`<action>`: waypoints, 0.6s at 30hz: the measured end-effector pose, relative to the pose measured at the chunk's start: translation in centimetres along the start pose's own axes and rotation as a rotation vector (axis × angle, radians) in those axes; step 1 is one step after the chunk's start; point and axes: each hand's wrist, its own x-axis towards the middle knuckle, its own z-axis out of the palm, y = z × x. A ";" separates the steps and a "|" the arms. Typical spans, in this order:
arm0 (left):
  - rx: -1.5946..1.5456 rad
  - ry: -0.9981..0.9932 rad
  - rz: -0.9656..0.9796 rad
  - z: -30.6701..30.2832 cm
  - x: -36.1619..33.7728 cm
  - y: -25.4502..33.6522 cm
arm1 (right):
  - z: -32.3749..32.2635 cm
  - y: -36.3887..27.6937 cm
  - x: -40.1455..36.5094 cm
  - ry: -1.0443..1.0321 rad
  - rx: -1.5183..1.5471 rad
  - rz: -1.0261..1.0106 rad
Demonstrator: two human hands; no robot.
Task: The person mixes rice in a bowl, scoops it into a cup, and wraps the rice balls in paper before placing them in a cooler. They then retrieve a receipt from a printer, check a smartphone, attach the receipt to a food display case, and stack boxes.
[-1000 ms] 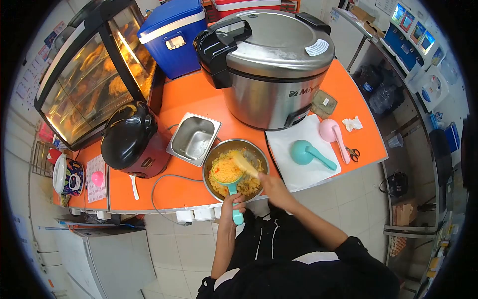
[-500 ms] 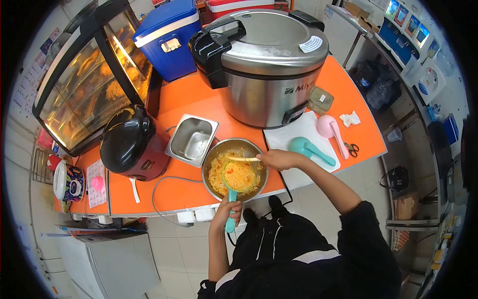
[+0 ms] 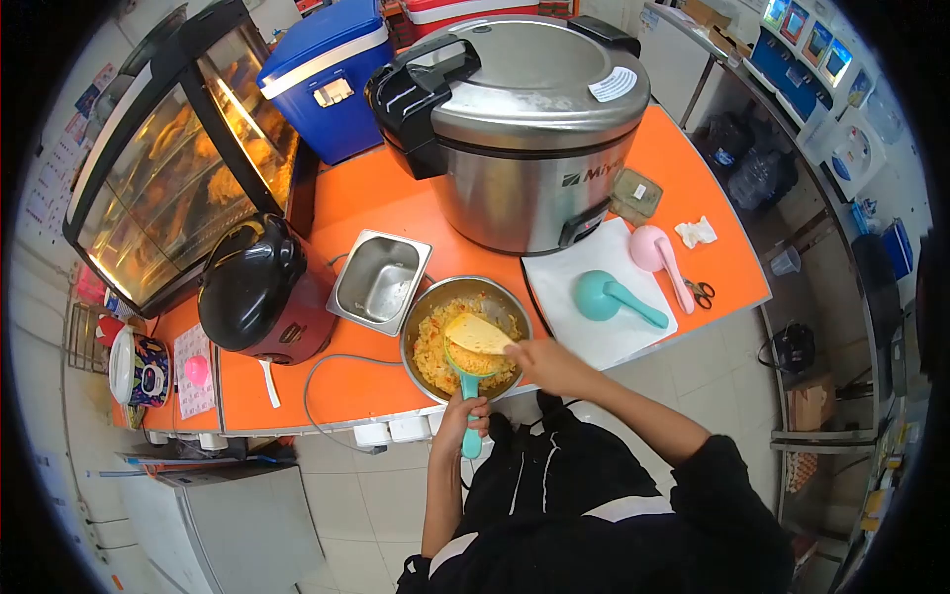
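Observation:
A steel bowl of yellow rice stands at the table's front edge. My left hand is closed round the handle of a teal scoop, whose cup sits over the rice inside the bowl. In my right hand is a pale yellow rice paddle. Its flat blade lies across the top of the scoop and hides most of the scoop's contents.
A big steel rice cooker stands behind the bowl. A metal pan and a smaller dark cooker are to the left. On white paper at right lie another teal scoop and a pink scoop, near scissors.
The paddle has turned from edge-on to flat, its blade now over the scoop. My right hand has moved down and slightly left. The scoop's handle has shifted slightly right.

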 end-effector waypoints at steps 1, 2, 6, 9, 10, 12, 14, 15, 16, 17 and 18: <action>0.007 -0.003 -0.006 0.3 -0.2 0.0 | 0.0 -0.1 -0.1 0.007 0.005 0.005; 0.092 0.067 0.023 0.7 -0.3 0.0 | -0.2 -0.3 -0.2 -0.002 -0.087 0.030; 0.052 0.081 0.027 0.1 0.3 0.4 | 0.8 -1.2 -1.1 0.030 -0.237 0.032; -0.375 -0.059 -0.096 -1.1 1.1 -0.7 | 0.8 -1.6 -1.4 0.106 -0.274 0.026; -0.605 -0.157 -0.178 -1.5 1.1 -0.9 | 1.0 -1.7 -1.7 0.175 -0.250 0.055; -0.560 -0.149 -0.167 -2.2 1.0 -1.2 | 1.3 -1.2 -2.3 0.144 -0.256 0.053; -0.505 -0.154 -0.149 -2.7 1.0 -1.1 | 1.2 -1.0 -2.0 0.127 -0.266 0.044; -0.435 -0.152 -0.147 -3.0 0.6 -1.1 | 1.1 -1.0 -1.6 0.153 -0.286 0.082; -0.369 -0.150 -0.146 -3.0 0.2 -1.3 | 0.9 -0.9 -1.4 0.174 -0.308 0.122; -0.368 -0.153 -0.156 -3.1 0.0 -1.3 | 1.0 -0.3 -1.0 0.177 -0.307 0.132; -0.263 -0.126 -0.130 -3.2 -0.4 -0.9 | 0.9 -0.4 -0.6 0.129 -0.225 0.071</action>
